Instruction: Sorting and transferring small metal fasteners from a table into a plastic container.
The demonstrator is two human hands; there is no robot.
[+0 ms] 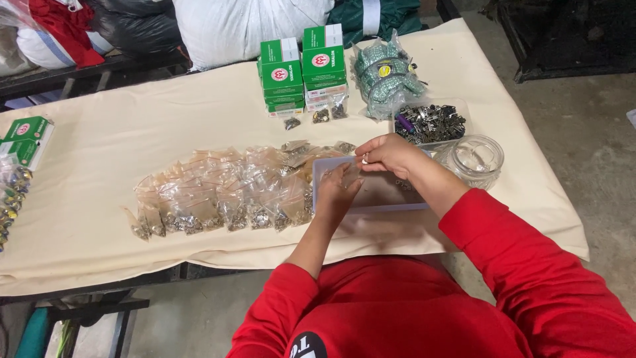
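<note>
The person in red sleeves works over a shallow white tray (371,199) on the cloth-covered table (99,152). The right hand (391,154) hovers above the tray's upper edge, its grip pinched shut on a tiny metal piece (364,159) (too small to name more exactly). The left hand (340,189) lies just below it, fingers spread loosely over the tray and a clear bag; whether they hold anything I cannot tell. Left of the tray lies a spread of small clear bags of metal parts (218,199). Behind stand stacked green boxes (301,69), a bundle of patterned green packets (386,73), a clear container of metal hardware (430,122) and, just right of the tray, a glass jar (476,159).
</note>
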